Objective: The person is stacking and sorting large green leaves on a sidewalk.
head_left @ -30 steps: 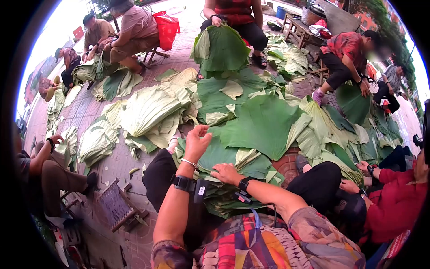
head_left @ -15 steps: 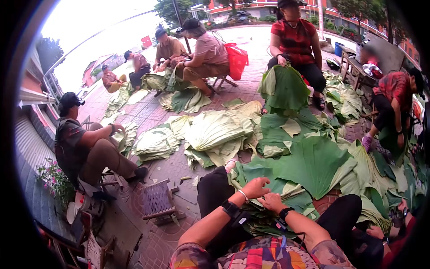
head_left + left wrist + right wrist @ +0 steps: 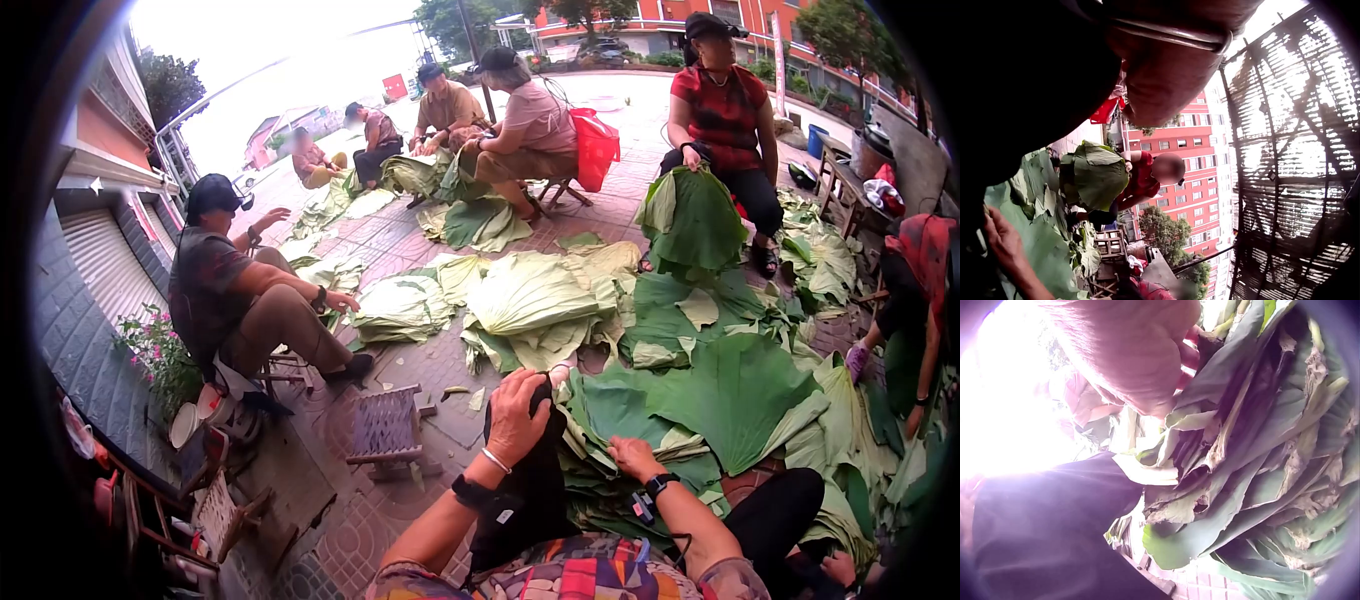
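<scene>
Large green leaves (image 3: 610, 405) lie stacked across the wearer's lap, and their layered, partly browned edges (image 3: 1235, 469) fill the right wrist view. My right hand (image 3: 637, 458) grips the near edge of this stack, its fingers (image 3: 1188, 359) bent against the leaves and their tips partly hidden. Above the left knee, my left hand (image 3: 515, 415) is raised with loosely bent fingers, holding nothing visible. The left wrist view shows its underside (image 3: 1166, 75) close up, the fingertips out of sight, and also the right hand (image 3: 1010, 250) at a leaf edge.
Pale leaf piles (image 3: 530, 300) and a broad green leaf (image 3: 740, 395) spread ahead. A low woven stool (image 3: 387, 425) stands left, near a seated person (image 3: 235, 290). Another person (image 3: 725, 120) holds leaves opposite; several others sit farther back beside a red bag (image 3: 595, 150).
The head view has swung left and up. My left hand has moved left, away from the right hand and over the knee. The seated person at left has stretched an arm out.
</scene>
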Demonstrator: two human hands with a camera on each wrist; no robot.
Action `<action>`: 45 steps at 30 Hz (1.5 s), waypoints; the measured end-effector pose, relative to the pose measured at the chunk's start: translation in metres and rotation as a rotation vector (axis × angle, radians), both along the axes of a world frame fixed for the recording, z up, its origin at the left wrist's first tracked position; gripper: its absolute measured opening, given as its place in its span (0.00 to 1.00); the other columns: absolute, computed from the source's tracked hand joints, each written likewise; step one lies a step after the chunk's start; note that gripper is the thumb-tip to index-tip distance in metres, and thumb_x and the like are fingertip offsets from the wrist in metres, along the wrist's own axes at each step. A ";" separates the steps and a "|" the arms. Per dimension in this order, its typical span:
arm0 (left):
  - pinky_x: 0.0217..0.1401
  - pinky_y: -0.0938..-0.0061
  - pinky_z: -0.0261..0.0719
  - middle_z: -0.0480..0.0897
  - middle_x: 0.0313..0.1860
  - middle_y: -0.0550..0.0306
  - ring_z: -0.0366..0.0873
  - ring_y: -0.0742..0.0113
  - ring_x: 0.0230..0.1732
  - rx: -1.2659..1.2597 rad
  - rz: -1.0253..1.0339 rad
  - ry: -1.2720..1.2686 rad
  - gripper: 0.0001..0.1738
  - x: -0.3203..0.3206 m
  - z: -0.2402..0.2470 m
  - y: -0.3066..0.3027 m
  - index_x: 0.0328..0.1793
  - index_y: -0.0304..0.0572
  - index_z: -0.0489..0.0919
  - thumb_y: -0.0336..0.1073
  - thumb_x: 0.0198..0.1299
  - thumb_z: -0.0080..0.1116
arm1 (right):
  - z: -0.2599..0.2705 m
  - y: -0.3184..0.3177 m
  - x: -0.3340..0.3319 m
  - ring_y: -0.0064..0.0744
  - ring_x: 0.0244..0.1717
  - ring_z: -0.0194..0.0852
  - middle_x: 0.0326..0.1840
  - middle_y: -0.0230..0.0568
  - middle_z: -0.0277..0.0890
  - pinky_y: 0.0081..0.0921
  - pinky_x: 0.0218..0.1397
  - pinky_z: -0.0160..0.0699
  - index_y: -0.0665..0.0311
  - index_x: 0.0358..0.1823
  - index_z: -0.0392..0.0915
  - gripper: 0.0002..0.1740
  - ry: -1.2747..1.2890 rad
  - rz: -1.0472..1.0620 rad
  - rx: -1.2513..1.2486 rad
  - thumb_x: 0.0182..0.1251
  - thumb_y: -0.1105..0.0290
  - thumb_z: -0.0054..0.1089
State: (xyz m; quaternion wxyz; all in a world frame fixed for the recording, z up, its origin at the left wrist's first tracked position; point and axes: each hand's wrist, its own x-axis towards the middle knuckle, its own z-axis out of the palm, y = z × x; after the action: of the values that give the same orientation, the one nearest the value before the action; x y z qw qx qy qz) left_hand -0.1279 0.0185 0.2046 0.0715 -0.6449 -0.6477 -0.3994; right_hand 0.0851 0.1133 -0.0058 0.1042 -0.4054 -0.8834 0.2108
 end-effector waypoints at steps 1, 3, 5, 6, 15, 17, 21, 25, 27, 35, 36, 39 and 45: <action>0.56 0.63 0.62 0.73 0.49 0.50 0.67 0.53 0.56 -0.002 0.004 -0.001 0.20 0.000 -0.007 -0.007 0.46 0.42 0.73 0.30 0.42 0.58 | 0.002 0.000 -0.001 0.55 0.33 0.71 0.28 0.52 0.73 0.46 0.34 0.70 0.61 0.34 0.71 0.13 -0.033 0.016 0.005 0.60 0.58 0.46; 0.58 0.63 0.60 0.72 0.52 0.50 0.64 0.53 0.60 0.033 0.065 0.017 0.21 0.001 -0.018 -0.019 0.47 0.42 0.73 0.31 0.42 0.59 | -0.003 0.008 -0.003 0.56 0.32 0.71 0.27 0.53 0.73 0.47 0.34 0.69 0.62 0.32 0.70 0.13 0.019 -0.021 0.010 0.59 0.58 0.46; 0.59 0.63 0.60 0.72 0.52 0.50 0.64 0.53 0.60 0.027 0.077 0.014 0.21 0.000 -0.019 -0.023 0.47 0.42 0.74 0.31 0.42 0.60 | -0.005 0.020 -0.003 0.59 0.30 0.70 0.24 0.56 0.73 0.49 0.32 0.69 0.63 0.29 0.70 0.12 0.169 -0.046 0.046 0.58 0.60 0.48; 0.59 0.63 0.59 0.72 0.53 0.50 0.64 0.53 0.61 0.023 0.078 0.007 0.21 0.002 -0.021 -0.023 0.46 0.42 0.74 0.31 0.42 0.60 | 0.009 0.025 -0.004 0.60 0.29 0.69 0.24 0.56 0.71 0.48 0.32 0.67 0.64 0.28 0.69 0.11 0.240 -0.087 0.014 0.58 0.62 0.47; 0.61 0.62 0.61 0.73 0.50 0.47 0.66 0.49 0.56 0.025 0.067 -0.009 0.17 0.003 -0.021 -0.014 0.43 0.37 0.73 0.26 0.42 0.57 | 0.070 0.071 0.035 0.20 0.32 0.73 0.35 0.32 0.75 0.19 0.35 0.73 0.70 0.41 0.72 0.10 1.352 -0.324 -0.736 0.64 0.71 0.45; 0.60 0.62 0.61 0.73 0.50 0.47 0.66 0.49 0.56 0.025 0.063 -0.011 0.17 0.004 -0.020 -0.013 0.43 0.37 0.73 0.26 0.43 0.56 | 0.079 0.072 0.047 0.20 0.31 0.73 0.35 0.33 0.75 0.19 0.36 0.73 0.70 0.41 0.72 0.10 1.359 -0.350 -0.724 0.64 0.71 0.45; 0.60 0.61 0.61 0.74 0.49 0.46 0.68 0.49 0.55 0.004 0.011 -0.146 0.17 0.006 -0.015 -0.009 0.43 0.36 0.74 0.26 0.43 0.56 | 0.047 0.068 0.052 0.20 0.29 0.74 0.32 0.33 0.75 0.20 0.32 0.76 0.67 0.39 0.72 0.09 1.256 -0.398 -0.734 0.63 0.70 0.46; 0.60 0.63 0.62 0.75 0.46 0.45 0.68 0.49 0.54 0.019 -0.125 -0.223 0.15 0.024 0.007 0.019 0.43 0.33 0.74 0.23 0.44 0.54 | 0.048 0.042 0.049 0.22 0.26 0.75 0.30 0.32 0.75 0.20 0.27 0.77 0.64 0.37 0.71 0.07 1.213 -0.608 -0.914 0.61 0.69 0.46; 0.57 0.65 0.64 0.75 0.45 0.46 0.69 0.50 0.53 0.001 -0.220 -0.217 0.14 0.037 0.011 0.041 0.41 0.34 0.73 0.24 0.45 0.55 | 0.054 0.043 0.052 0.21 0.26 0.75 0.31 0.32 0.75 0.20 0.27 0.77 0.63 0.38 0.71 0.07 1.179 -0.608 -0.888 0.61 0.69 0.46; 0.50 0.68 0.69 0.78 0.38 0.48 0.74 0.54 0.43 -0.218 -0.391 -0.402 0.13 0.062 -0.064 0.099 0.39 0.37 0.76 0.30 0.43 0.58 | 0.149 0.085 0.093 0.21 0.26 0.73 0.30 0.34 0.75 0.20 0.26 0.77 0.66 0.41 0.73 0.10 1.304 -0.479 -0.603 0.59 0.72 0.47; 0.50 0.68 0.69 0.78 0.38 0.48 0.74 0.53 0.43 -0.260 -0.374 -0.369 0.13 0.067 -0.057 0.091 0.39 0.37 0.76 0.30 0.43 0.58 | 0.159 0.091 0.102 0.20 0.26 0.73 0.31 0.35 0.76 0.19 0.26 0.76 0.67 0.42 0.73 0.11 1.303 -0.485 -0.539 0.59 0.73 0.47; 0.48 0.69 0.69 0.78 0.37 0.49 0.74 0.55 0.42 -0.311 -0.346 -0.373 0.13 0.068 -0.039 0.085 0.39 0.37 0.76 0.31 0.45 0.57 | 0.178 0.126 0.135 0.21 0.30 0.73 0.32 0.35 0.77 0.22 0.34 0.75 0.69 0.43 0.73 0.13 1.092 -0.551 -0.159 0.58 0.73 0.47; 0.46 0.71 0.70 0.79 0.36 0.51 0.75 0.58 0.40 -0.296 -0.333 -0.479 0.13 0.059 -0.048 0.088 0.40 0.35 0.76 0.31 0.45 0.57 | 0.214 0.159 0.191 0.52 0.38 0.73 0.35 0.56 0.74 0.33 0.41 0.72 0.67 0.42 0.73 0.14 0.522 -0.585 0.524 0.55 0.72 0.48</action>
State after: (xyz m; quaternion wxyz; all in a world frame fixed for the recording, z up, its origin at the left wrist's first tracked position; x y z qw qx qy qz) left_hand -0.0694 0.1061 0.1569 -0.2438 -0.6329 -0.5830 -0.4474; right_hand 0.2757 0.2727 0.2082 0.4768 -0.5307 -0.6997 0.0374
